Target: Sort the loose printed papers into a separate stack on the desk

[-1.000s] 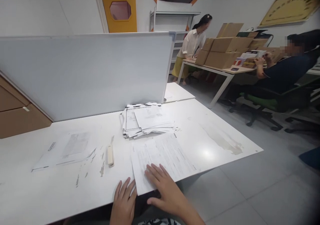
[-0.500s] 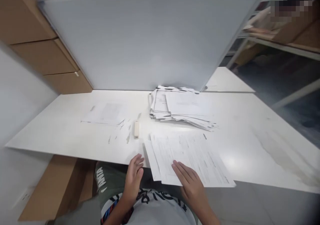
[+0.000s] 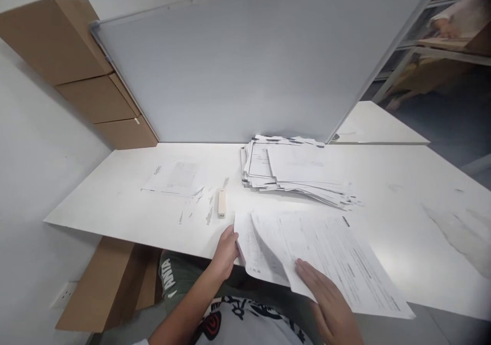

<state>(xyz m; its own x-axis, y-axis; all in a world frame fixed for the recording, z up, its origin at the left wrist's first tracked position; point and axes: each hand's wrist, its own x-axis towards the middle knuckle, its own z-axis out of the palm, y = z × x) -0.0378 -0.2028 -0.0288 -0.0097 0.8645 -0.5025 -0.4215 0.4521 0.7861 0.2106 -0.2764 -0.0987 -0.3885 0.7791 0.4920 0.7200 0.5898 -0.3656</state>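
Note:
At the table's front edge, my left hand point(image 3: 226, 250) pinches the left edge of the lower printed sheet point(image 3: 263, 260). Another printed sheet point(image 3: 333, 258) lies over it, its left side curling up so that a gap shows between the two. On this upper sheet, near its front edge, my right hand point(image 3: 326, 296) lies with fingers stretched out together; its thumb is hidden. Just beyond my left hand is a small cream-coloured block point(image 3: 222, 203), lying apart from the sheets.
A thick, uneven stack of papers point(image 3: 303, 168) sits behind the sheets, before a large upright whiteboard point(image 3: 249, 69). At left lies another sheet point(image 3: 172, 177). Cardboard boxes point(image 3: 88, 94) are piled against the wall. A co-worker's hand point(image 3: 445, 28) shows at far upper right.
My left hand has moved from beside the papers onto the lower sheet's edge and closed on it. The sheets have parted, the upper one shifting right under my right hand. The view has shifted too.

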